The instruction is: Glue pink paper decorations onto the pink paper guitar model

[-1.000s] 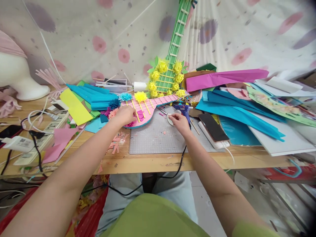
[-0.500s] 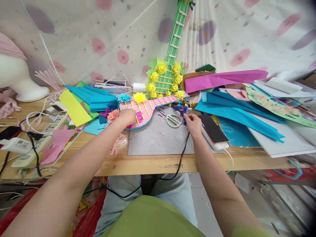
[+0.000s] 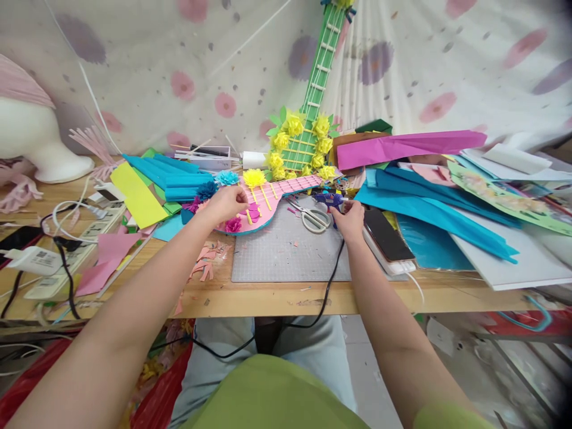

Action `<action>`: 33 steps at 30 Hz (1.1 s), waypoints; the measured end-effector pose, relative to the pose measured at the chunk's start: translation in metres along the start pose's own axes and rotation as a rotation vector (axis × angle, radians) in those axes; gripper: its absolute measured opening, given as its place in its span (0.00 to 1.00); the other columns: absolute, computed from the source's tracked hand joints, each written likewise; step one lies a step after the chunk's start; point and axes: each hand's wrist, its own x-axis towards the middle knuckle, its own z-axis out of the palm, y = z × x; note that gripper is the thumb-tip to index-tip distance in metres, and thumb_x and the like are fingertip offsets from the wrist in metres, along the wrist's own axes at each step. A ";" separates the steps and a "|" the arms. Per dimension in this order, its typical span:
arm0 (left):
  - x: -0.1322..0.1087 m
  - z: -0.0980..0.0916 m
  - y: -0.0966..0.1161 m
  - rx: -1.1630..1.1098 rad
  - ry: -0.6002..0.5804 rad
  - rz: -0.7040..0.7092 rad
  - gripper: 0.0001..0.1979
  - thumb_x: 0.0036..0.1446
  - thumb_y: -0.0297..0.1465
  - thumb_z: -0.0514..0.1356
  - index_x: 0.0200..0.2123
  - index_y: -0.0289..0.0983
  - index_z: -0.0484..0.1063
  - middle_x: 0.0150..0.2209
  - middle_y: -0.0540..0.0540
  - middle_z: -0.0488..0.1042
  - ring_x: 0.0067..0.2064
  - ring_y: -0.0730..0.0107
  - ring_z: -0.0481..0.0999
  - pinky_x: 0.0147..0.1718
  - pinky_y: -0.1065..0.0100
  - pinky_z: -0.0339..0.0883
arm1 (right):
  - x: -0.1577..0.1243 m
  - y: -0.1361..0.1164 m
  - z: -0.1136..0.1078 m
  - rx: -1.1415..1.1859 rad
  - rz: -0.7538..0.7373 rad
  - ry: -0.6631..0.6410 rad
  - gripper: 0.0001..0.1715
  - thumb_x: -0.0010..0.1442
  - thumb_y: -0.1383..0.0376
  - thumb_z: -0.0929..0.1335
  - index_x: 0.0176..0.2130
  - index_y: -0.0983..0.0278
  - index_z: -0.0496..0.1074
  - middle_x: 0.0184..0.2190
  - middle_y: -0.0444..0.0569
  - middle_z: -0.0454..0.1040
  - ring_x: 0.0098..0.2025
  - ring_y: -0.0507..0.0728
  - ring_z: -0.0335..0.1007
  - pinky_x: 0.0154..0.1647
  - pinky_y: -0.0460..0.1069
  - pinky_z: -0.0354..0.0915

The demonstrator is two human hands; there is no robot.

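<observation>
My left hand [image 3: 230, 202] is over the wide end of a pink paper-craft lute [image 3: 264, 213], its fingertips pinched together. Anything between those fingertips is too small to make out. Paper flowers in blue, yellow, coral and magenta [image 3: 233, 224] decorate the lute, along with yellow bars and pale strings. My right hand [image 3: 349, 220] is closed on a blue glue gun [image 3: 329, 200], whose black cord hangs over the table edge. Scissors [image 3: 315, 220] with pale handles lie just left of it on a grey cutting mat [image 3: 286, 256].
A green paper lute [image 3: 308, 128] with yellow flowers leans at the back. Right of my hand lie a phone [image 3: 388, 233] and blue paper sheets [image 3: 440, 220]. On the left are a power strip [image 3: 74, 262], cables, folded blue paper [image 3: 179, 177] and coral scraps [image 3: 206, 262].
My left hand has lifted slightly off the lute's lower end, uncovering the magenta flower. My right hand has shifted up a little at the glue gun, which has turned slightly.
</observation>
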 end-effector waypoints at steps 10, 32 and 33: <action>-0.030 0.016 0.006 -0.799 0.239 -0.167 0.14 0.38 0.35 0.68 0.30 0.35 0.72 0.27 0.48 0.73 0.28 0.70 0.74 0.31 0.65 0.70 | 0.016 -0.003 0.025 -0.119 0.115 -0.125 0.29 0.46 0.58 0.71 0.44 0.71 0.69 0.45 0.64 0.70 0.47 0.65 0.68 0.49 0.57 0.62; -0.062 0.092 0.036 -0.710 0.369 -0.151 0.21 0.45 0.19 0.61 0.45 0.36 0.72 0.42 0.43 0.75 0.31 0.74 0.75 0.36 0.67 0.71 | -0.037 -0.047 -0.019 0.830 0.055 -0.543 0.25 0.42 0.48 0.74 0.31 0.63 0.70 0.30 0.47 0.74 0.24 0.48 0.65 0.21 0.44 0.59; -0.063 0.091 0.035 -0.725 0.388 -0.165 0.25 0.45 0.18 0.61 0.48 0.36 0.70 0.45 0.42 0.74 0.31 0.75 0.75 0.36 0.67 0.71 | -0.039 -0.050 -0.022 0.805 0.024 -0.606 0.24 0.44 0.48 0.73 0.30 0.64 0.70 0.27 0.46 0.73 0.23 0.48 0.64 0.20 0.44 0.58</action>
